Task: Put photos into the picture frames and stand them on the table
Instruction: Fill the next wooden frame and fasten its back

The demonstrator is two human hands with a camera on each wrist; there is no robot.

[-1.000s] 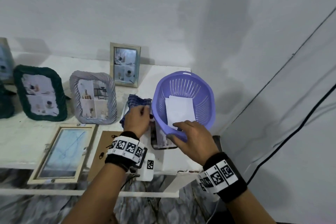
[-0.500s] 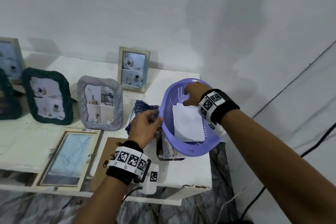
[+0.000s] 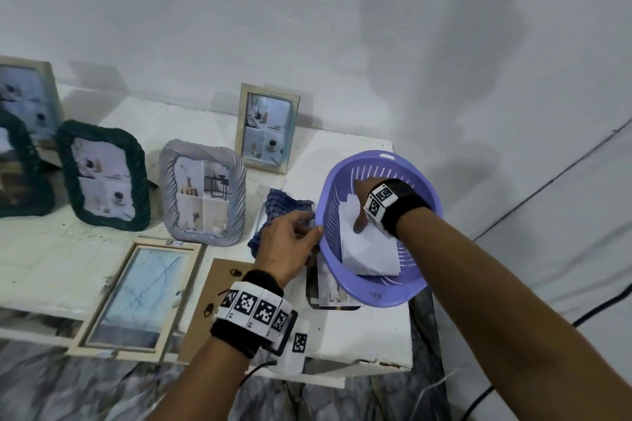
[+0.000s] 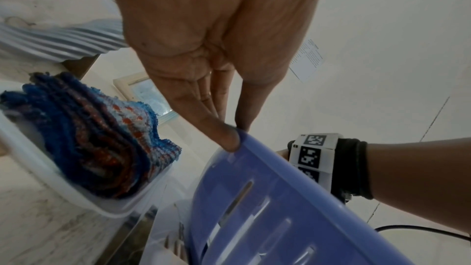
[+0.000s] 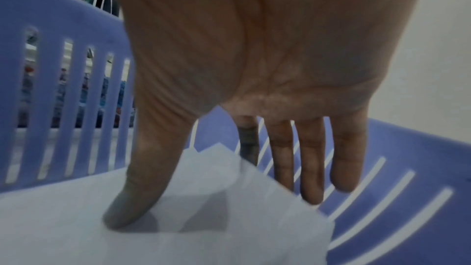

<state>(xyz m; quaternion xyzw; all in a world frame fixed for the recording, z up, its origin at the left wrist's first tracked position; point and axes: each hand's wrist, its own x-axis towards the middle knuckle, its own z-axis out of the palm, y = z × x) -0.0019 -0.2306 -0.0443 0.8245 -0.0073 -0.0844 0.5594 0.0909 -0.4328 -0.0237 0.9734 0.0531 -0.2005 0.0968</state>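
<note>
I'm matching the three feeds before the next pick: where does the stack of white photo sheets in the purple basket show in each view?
Head: the stack of white photo sheets lies inside the purple slotted plastic basket, centre-right, under the right hand.
Left wrist: not visible; only the basket's outer wall shows, lower right.
Right wrist: the sheets fill the bottom, thumb on top.
Shared landmark: the basket's slotted wall.

far-left frames cropped, photo half-hidden
</note>
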